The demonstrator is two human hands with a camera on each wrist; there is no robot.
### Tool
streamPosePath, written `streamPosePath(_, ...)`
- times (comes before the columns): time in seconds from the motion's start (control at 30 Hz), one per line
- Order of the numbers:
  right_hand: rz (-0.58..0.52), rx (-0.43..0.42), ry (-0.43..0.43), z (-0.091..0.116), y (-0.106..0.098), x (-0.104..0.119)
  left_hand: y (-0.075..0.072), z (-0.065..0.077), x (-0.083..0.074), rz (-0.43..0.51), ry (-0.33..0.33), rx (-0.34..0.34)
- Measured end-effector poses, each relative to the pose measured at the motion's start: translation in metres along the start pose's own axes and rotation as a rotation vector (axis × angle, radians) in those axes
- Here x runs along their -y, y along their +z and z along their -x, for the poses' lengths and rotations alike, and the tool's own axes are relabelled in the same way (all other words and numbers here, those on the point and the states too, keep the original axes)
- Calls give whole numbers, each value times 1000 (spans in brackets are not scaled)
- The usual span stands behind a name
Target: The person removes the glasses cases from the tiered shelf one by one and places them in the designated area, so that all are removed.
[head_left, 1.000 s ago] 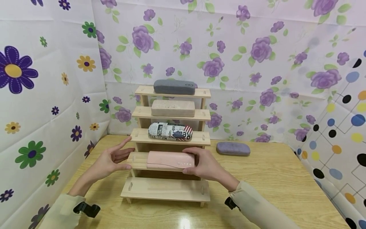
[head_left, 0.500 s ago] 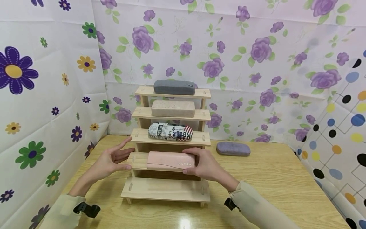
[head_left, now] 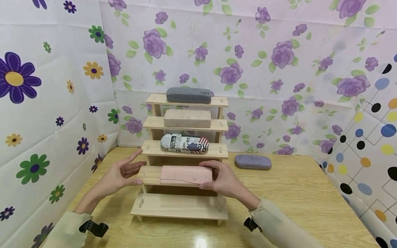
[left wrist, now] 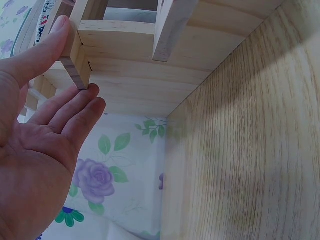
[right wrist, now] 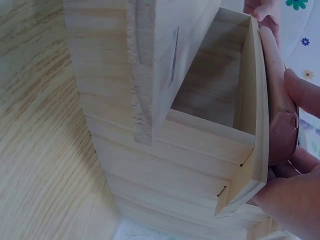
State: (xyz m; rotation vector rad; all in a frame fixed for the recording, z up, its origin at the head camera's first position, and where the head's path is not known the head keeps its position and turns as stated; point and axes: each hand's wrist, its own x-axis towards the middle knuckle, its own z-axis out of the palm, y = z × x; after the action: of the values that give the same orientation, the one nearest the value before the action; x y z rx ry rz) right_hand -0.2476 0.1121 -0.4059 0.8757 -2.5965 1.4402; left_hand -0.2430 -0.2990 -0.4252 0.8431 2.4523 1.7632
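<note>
A pink glasses case lies on the second tier from the bottom of a stepped wooden display shelf. My right hand grips its right end, thumb in front and fingers behind. In the right wrist view, fingers curl around the case at the tier's edge. At the left end of that same tier is my left hand. Its thumb touches the front edge and its fingers reach along the side. The left wrist view shows the thumb and fingertips on either side of the board's end.
Higher tiers carry a newspaper-print case, a beige case and a grey-blue case. On the table, right of the shelf, lies a purple-grey case. Patterned cloth hangs behind and at both sides.
The pink glasses case has shifted very slightly to the right along with my right hand. My left hand stays at the shelf's left end.
</note>
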Motion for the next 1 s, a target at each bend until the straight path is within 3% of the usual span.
streamPosePath(0.67,-220,-11,-7,11,-7,0,2,0,0,-5,10,-1)
streamPosePath(1.0,-157,-14,-32,18,-18,2,1,0,1,7,-5,-2)
